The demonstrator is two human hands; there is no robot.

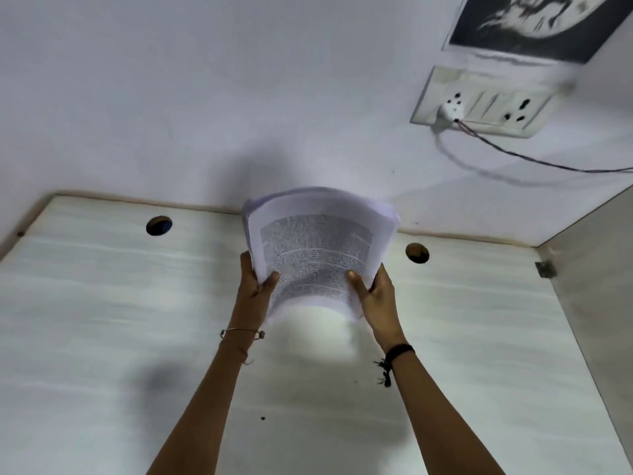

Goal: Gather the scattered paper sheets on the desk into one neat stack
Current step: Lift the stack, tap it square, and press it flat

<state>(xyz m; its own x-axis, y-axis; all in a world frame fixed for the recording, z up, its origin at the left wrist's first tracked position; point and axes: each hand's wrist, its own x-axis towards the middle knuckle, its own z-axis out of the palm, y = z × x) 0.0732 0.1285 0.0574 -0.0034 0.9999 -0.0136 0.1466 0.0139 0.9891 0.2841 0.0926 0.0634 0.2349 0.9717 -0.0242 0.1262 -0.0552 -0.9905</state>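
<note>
A bundle of printed paper sheets (318, 245) is held upright above the middle of the pale desk (102, 320), its sides bowed toward me. My left hand (255, 286) grips the bundle's left edge, thumb on the printed face. My right hand (371, 291) grips the right edge the same way. The lower edge of the sheets hangs a little above the desk surface. The upper edges are slightly uneven.
Two round cable holes (159, 225) (417, 253) sit near the desk's back edge. A switch and socket panel (486, 102) with a plugged wire (534, 159) is on the wall at the right, under a dark picture (534, 22). A side panel (596, 269) bounds the desk's right.
</note>
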